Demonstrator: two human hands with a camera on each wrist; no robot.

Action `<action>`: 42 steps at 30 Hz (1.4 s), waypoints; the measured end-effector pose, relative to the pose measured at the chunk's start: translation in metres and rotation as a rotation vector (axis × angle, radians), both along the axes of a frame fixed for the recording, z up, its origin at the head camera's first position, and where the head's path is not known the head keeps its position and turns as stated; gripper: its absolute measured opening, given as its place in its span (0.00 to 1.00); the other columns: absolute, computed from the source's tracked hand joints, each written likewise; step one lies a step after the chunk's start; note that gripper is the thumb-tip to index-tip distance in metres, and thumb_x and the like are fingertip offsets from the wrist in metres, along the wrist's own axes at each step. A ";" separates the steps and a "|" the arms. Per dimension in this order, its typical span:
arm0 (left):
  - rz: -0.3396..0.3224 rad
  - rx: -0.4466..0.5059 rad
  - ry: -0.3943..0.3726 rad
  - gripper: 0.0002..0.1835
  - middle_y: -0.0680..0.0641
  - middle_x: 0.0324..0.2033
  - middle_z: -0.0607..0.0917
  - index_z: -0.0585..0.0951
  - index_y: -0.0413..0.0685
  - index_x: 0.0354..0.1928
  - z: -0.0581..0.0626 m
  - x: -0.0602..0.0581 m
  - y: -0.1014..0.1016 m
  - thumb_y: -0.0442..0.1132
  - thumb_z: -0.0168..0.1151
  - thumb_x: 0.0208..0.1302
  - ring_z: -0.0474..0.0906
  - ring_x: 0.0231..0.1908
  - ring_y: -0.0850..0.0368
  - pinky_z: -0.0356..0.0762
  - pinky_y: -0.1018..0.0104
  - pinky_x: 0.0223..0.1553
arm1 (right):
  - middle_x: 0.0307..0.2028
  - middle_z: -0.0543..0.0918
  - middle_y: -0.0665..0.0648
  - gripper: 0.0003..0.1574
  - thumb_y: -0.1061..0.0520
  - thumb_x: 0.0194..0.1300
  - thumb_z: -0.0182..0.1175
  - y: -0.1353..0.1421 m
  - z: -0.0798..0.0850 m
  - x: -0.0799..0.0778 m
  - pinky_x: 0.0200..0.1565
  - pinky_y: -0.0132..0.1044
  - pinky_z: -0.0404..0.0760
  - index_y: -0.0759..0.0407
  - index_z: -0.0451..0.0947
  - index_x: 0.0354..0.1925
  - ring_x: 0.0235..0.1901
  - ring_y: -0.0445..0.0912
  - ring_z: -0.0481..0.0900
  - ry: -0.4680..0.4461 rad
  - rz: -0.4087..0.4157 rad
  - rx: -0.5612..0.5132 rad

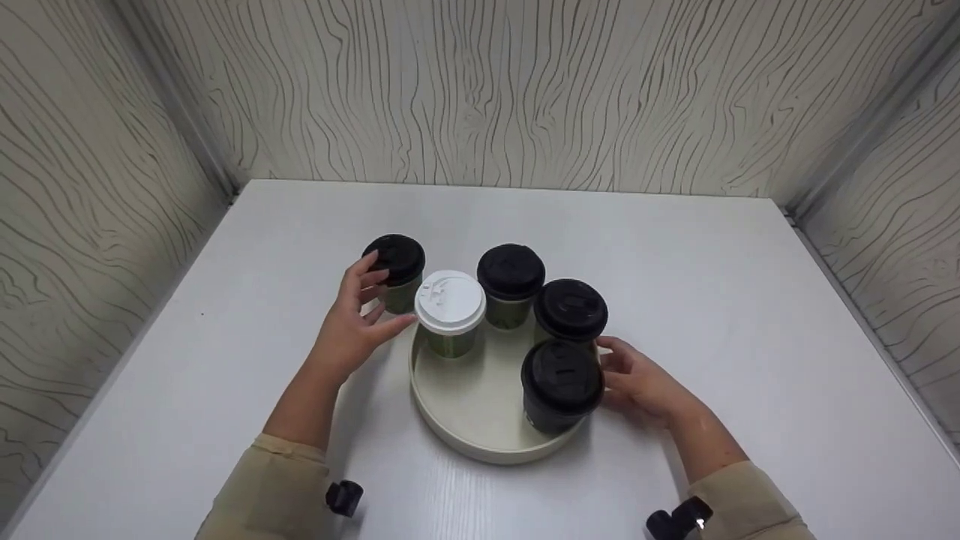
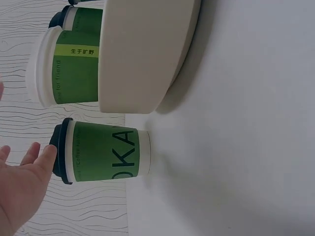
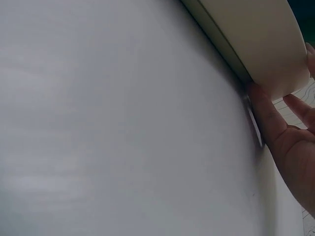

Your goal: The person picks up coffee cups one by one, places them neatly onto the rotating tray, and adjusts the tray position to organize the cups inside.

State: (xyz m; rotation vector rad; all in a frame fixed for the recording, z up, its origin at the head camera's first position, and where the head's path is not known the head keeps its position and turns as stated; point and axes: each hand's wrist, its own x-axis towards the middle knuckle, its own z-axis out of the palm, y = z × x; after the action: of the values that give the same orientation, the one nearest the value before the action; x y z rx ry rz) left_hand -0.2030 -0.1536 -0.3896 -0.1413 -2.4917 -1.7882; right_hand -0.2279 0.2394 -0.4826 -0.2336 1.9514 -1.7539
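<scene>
A round cream tray (image 1: 480, 405) carries a white-lidded green paper cup (image 1: 452, 304) and several black-lidded cups, among them a dark cup (image 1: 559, 386) at its front right. Left of the tray, another black-lidded green cup (image 2: 106, 151) stands upright on the table. My left hand (image 1: 356, 322) is at this cup, fingers spread and slightly bent, fingertips right at its black lid (image 2: 61, 151). The thumb points toward the white lid. At the tray's right side, my right hand (image 1: 637, 382) grips the rim; in the right wrist view one digit lies low against the tray's base, others along its wall.
The white table (image 1: 750, 337) reaches back to a wood-grain patterned wall (image 1: 480, 97), with similar panels at both sides. Two more black-lidded cups, a rear one (image 1: 511, 281) and a right one (image 1: 571, 309), crowd close together on the tray's far side.
</scene>
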 end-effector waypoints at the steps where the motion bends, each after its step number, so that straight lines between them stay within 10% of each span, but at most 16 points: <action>1: 0.001 -0.001 0.005 0.51 0.43 0.62 0.62 0.48 0.54 0.69 -0.004 -0.002 -0.002 0.37 0.71 0.49 0.59 0.63 0.46 0.61 0.57 0.60 | 0.50 0.69 0.64 0.42 0.60 0.59 0.60 0.000 0.000 0.000 0.46 0.41 0.77 0.63 0.50 0.66 0.45 0.47 0.74 0.010 0.002 0.017; 42: 0.062 0.042 -0.027 0.50 0.46 0.64 0.60 0.47 0.64 0.69 -0.016 -0.001 -0.033 0.43 0.70 0.50 0.59 0.63 0.51 0.61 0.59 0.61 | 0.54 0.64 0.72 0.54 0.60 0.54 0.64 0.000 0.006 0.000 0.46 0.41 0.76 0.56 0.43 0.70 0.45 0.52 0.75 0.006 0.071 0.055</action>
State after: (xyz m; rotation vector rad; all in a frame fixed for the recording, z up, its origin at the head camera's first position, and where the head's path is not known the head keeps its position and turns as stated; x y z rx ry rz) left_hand -0.2043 -0.1862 -0.4060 -0.0372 -2.4454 -1.8290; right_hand -0.2276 0.2391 -0.4761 -0.2858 1.9686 -1.6543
